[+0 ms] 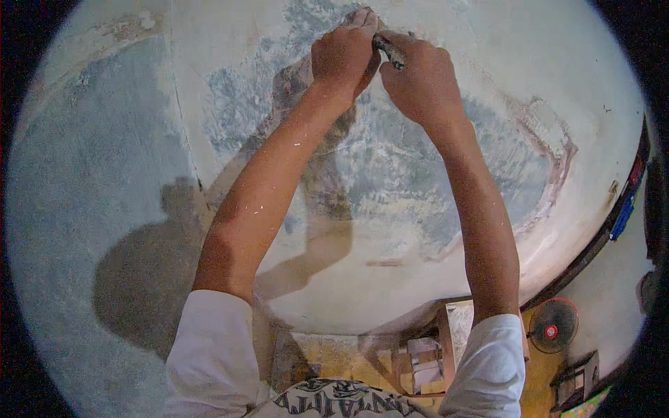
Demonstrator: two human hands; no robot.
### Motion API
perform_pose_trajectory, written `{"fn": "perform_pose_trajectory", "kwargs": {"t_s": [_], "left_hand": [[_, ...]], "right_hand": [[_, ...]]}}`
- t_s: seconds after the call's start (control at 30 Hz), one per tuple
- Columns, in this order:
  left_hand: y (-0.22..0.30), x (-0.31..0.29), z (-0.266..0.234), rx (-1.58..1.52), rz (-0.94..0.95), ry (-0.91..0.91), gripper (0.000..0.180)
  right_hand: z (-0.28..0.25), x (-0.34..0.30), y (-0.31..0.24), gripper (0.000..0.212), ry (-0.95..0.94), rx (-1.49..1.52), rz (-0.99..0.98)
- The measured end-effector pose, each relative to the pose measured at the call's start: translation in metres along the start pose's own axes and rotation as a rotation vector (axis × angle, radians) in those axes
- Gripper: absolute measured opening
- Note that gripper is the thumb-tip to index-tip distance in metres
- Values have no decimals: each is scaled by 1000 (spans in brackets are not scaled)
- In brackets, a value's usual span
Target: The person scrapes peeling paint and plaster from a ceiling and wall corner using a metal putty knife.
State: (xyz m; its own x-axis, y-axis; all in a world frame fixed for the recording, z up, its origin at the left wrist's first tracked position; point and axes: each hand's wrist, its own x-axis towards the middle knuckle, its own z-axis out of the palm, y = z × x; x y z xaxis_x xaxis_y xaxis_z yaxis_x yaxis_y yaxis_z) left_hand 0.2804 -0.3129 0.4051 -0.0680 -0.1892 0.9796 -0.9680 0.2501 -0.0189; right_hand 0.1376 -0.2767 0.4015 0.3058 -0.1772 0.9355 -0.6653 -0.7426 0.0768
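Both my arms reach up to a pale wall (425, 174) with patchy blue-grey areas. My right hand (421, 76) is closed around a dark, worn hand tool (391, 53); its end shows between thumb and palm. Right beside it, my left hand (345, 56) has its fingers pressed together at the tool's far end, against the wall. The tool's working edge is hidden by my fingers, so its exact kind does not show. Small white flecks lie on my left forearm.
A brown-edged rough patch (557, 143) marks the wall at the right, and a thin crack (187, 139) runs down at the left. Below stand a wooden frame-like piece of furniture (444, 341) and a black fan (554, 327) with a red centre. My shadow falls across the wall.
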Motion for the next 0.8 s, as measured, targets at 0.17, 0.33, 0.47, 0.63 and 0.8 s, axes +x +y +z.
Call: {"fn": "perform_pose_trajectory", "kwargs": {"t_s": [0.17, 0.33, 0.47, 0.63, 0.8], "left_hand": [[10, 2, -3, 87, -23, 3, 26], [14, 6, -17, -28, -41, -101, 36], [6, 4, -3, 20, -81, -49, 37], [9, 5, -2, -68, -45, -48, 40], [8, 6, 3, 5, -9, 19, 40]], "right_hand": [[-3, 0, 14, 32, 77, -2, -83], [2, 0, 17, 33, 78, 10, -79], [6, 0, 13, 34, 70, 47, -23], [3, 0, 19, 35, 121, 73, -83], [0, 4, 20, 39, 66, -16, -75]]}}
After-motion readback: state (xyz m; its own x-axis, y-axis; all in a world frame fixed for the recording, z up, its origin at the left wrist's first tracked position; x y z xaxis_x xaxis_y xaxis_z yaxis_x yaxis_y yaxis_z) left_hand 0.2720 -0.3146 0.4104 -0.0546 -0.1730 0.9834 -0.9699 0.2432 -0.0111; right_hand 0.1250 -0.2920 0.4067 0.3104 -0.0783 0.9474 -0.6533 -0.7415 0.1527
